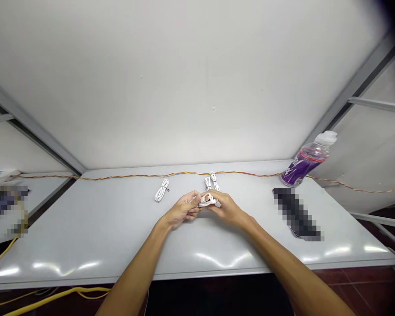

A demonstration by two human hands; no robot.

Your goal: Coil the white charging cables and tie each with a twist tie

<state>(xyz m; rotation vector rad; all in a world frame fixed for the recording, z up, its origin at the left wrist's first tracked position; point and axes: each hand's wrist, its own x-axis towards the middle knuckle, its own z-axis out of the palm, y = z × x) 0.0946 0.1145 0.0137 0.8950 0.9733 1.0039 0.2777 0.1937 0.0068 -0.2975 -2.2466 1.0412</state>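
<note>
Between my two hands is a coiled white charging cable point(206, 200), held just above the table; an orange-edged plug shows in its coil. My left hand point(183, 209) pinches the cable's left end between thumb and fingers. On the other side my right hand point(228, 208) grips its right end, where a small connector sticks out. Behind my fingers lie two more white cable bundles, one point(207, 183) partly hidden by my hands and the other point(214, 181) just right of it. Another tied white cable point(162, 190) rests farther left, apart from my hands.
A bottle with a purple label point(304, 162) stands at the back right of the grey table point(95, 228). In front of it lies a dark pixelated object point(298, 215). A twisted red-yellow wire point(145, 176) runs along the back. Yellow cable point(52, 298) hangs below the front edge.
</note>
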